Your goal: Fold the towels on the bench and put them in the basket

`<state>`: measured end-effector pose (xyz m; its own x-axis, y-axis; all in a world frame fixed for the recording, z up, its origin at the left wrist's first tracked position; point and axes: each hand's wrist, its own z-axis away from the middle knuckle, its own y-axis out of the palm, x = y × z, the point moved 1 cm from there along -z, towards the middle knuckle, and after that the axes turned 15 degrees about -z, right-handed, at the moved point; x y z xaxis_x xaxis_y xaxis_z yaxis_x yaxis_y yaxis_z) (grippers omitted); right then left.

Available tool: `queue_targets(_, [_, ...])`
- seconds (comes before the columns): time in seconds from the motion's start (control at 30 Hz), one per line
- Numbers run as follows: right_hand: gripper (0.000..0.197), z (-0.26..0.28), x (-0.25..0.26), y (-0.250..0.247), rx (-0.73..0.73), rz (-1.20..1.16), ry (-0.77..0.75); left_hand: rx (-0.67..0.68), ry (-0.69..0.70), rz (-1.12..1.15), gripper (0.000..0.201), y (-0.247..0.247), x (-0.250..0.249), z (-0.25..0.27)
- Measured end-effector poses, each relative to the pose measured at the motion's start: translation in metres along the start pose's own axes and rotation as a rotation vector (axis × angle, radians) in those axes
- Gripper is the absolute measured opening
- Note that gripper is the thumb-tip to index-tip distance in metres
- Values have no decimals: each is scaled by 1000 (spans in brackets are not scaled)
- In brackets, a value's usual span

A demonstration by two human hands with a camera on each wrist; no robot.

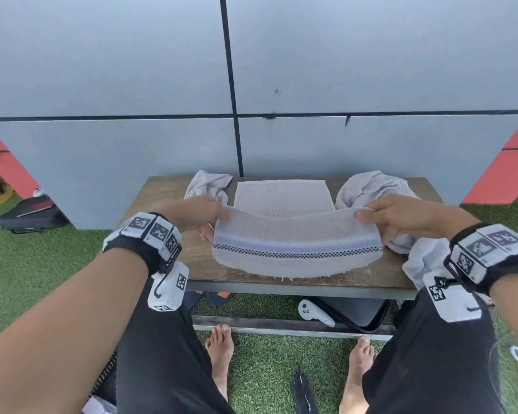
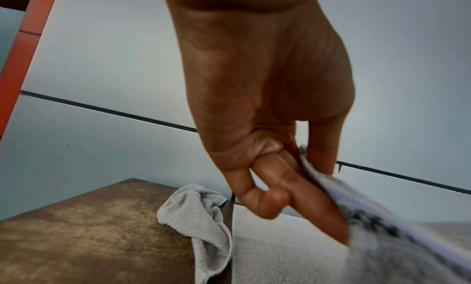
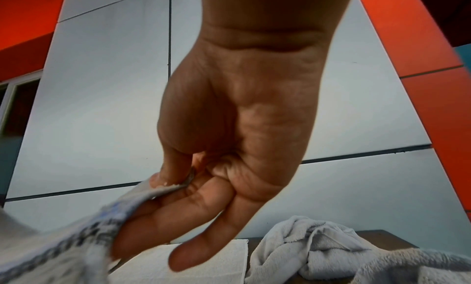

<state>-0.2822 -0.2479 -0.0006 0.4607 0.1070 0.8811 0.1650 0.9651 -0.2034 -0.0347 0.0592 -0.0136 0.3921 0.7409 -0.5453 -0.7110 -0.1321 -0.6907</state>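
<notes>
A pale grey towel (image 1: 296, 249) with a blue and checked stripe is stretched between my two hands above the wooden bench (image 1: 162, 255). My left hand (image 1: 204, 215) pinches its top left corner between thumb and fingers (image 2: 318, 207). My right hand (image 1: 389, 215) pinches the top right corner (image 3: 163, 185). The towel's far part lies flat on the bench (image 1: 281, 195); its lower edge hangs near the bench's front edge. No basket shows in any view.
Crumpled grey towels lie at the back left (image 1: 207, 186) and on the right (image 1: 371, 189) of the bench. A grey panelled wall (image 1: 311, 70) stands right behind. Under the bench are a white controller (image 1: 311, 313) and a black case (image 1: 356, 315). My bare feet rest on green turf.
</notes>
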Motion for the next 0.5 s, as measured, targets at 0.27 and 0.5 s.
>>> queue_targets(0.27, [28,-39,-5,-10,-115,-38,-62,-247,-108,-15,22,0,0,-40])
queue_targets(0.5, [27,-119,-1,-29,-318,24,-62,-447,-73,-18,13,-7,0,-106])
